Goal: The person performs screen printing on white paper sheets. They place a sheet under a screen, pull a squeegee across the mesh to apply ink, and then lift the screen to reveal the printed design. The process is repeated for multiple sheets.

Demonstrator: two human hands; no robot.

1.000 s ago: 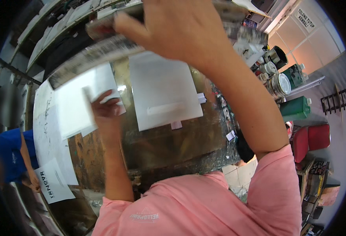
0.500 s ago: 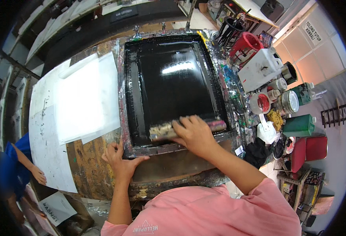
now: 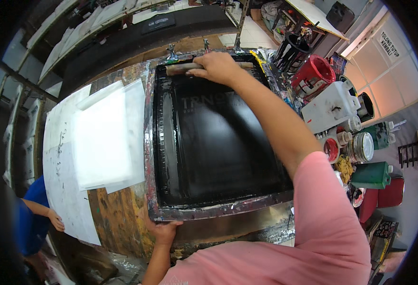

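Note:
A screen-printing frame (image 3: 228, 209) lies on the paint-stained table, its dark mesh (image 3: 213, 161) wet with black ink and showing faint pale lettering near the far end. At that far end, my right hand (image 3: 216, 68) is closed round a squeegee (image 3: 176, 70) with a worn, stained handle. The squeegee lies crosswise inside the frame; its lower edge is hard to see. My right forearm stretches across the mesh's right side. At the near left corner, my left hand (image 3: 162, 232) grips the frame, thumb along the near edge and fingers against the left side, partly hidden.
White sheets (image 3: 106, 142) lie stacked left of the frame. On the right stand a red bucket (image 3: 316, 71), a white jerrycan (image 3: 330, 107), green containers (image 3: 370, 175) and several tins. Another person's hand (image 3: 56, 221) rests by the table's left edge. Hinge clamps (image 3: 206, 45) stand behind the frame.
My right hand has pushed the squeegee from the near end of the screen to the far end. My left hand stays at the near left corner. The view has shifted a little.

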